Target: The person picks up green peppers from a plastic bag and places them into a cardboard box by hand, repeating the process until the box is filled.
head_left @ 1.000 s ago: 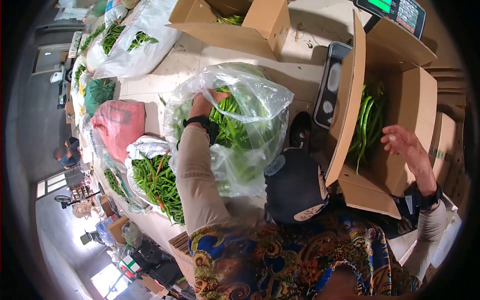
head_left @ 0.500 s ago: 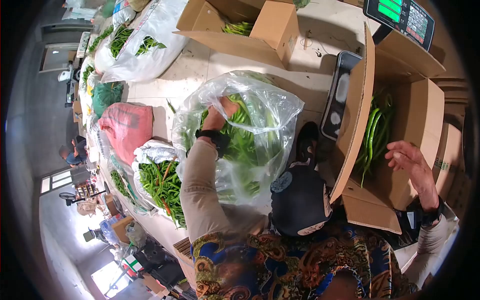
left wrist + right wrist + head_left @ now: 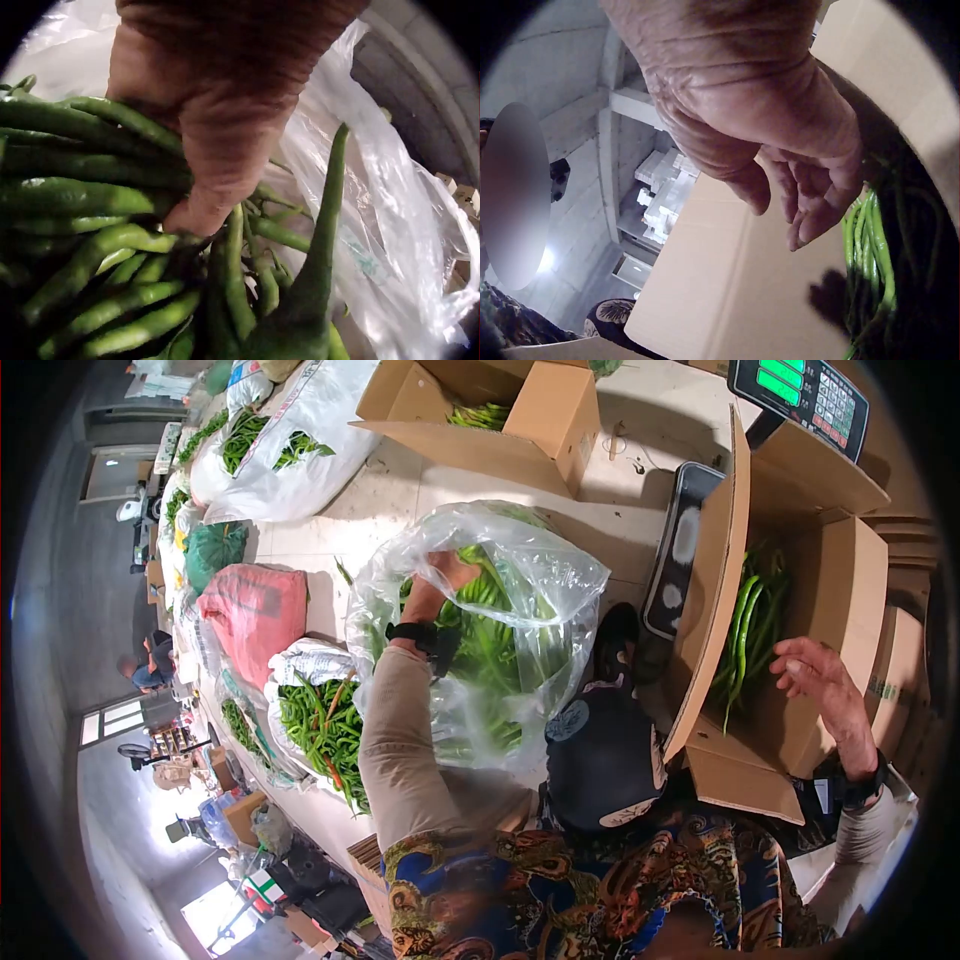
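Observation:
My left hand (image 3: 450,575) is inside a clear plastic bag (image 3: 560,575) filled with long green chili peppers (image 3: 480,645). In the left wrist view its thumb reaches down among the stems and grips peppers (image 3: 82,199); the other fingers are hidden behind the hand. Over an open cardboard box (image 3: 850,595) hovers my right hand (image 3: 815,680), fingers loosely bent, holding nothing. A bunch of long green peppers (image 3: 745,630) lies inside that box, below and beside the right fingertips. The right wrist view shows the same bunch (image 3: 870,240) beyond the hand.
A scale platform (image 3: 675,550) and its lit display (image 3: 785,380) stand by the box. Another cardboard box (image 3: 550,425) holds peppers. To the left are a pink sack (image 3: 255,610), an open sack of peppers (image 3: 320,730) and a large white sack (image 3: 310,470). Another person (image 3: 153,660) is far back.
The head view has shifted slightly, so everything sits a little lower and further right. My left hand stays in the bag among the peppers; my right hand stays over the box.

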Action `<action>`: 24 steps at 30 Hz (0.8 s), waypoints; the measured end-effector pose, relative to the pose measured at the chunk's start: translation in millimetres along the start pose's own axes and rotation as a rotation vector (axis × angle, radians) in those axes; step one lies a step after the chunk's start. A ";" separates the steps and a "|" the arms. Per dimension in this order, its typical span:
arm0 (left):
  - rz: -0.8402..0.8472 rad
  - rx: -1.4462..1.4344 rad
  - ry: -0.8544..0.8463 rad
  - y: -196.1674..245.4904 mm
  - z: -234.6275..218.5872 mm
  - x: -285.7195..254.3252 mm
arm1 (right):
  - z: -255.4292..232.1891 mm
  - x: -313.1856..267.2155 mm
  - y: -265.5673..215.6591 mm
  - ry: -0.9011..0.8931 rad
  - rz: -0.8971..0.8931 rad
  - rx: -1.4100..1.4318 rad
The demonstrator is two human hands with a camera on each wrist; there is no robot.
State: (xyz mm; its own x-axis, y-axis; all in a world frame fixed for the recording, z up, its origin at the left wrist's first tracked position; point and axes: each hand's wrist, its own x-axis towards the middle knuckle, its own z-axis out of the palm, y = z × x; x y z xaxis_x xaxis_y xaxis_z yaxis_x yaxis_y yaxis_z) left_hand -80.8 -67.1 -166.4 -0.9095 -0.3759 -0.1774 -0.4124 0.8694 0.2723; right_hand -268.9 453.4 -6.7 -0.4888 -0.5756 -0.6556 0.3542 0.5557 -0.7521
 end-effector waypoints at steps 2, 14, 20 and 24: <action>-0.012 0.020 -0.060 3.4 -2.9 0.0 | 0.8 1.3 -1.7 -0.001 -0.003 -0.001; -0.061 -0.058 -0.148 9.4 -12.3 -6.6 | -2.2 2.2 2.9 0.003 0.018 -0.054; -0.041 0.034 0.048 43.1 -41.1 -40.7 | 1.2 2.7 -2.6 0.011 0.025 -0.095; -0.150 -0.393 0.028 -13.9 -10.2 -81.3 | 1.1 1.3 -1.8 0.014 0.002 -0.136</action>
State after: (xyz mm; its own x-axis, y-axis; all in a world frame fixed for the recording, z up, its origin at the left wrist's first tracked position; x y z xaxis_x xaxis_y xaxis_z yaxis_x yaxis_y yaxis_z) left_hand -1.6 -51.9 -146.2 -0.8365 -0.5025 -0.2187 -0.5242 0.6175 0.5864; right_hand -269.3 450.9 -6.3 -0.4992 -0.5666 -0.6556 0.2445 0.6338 -0.7339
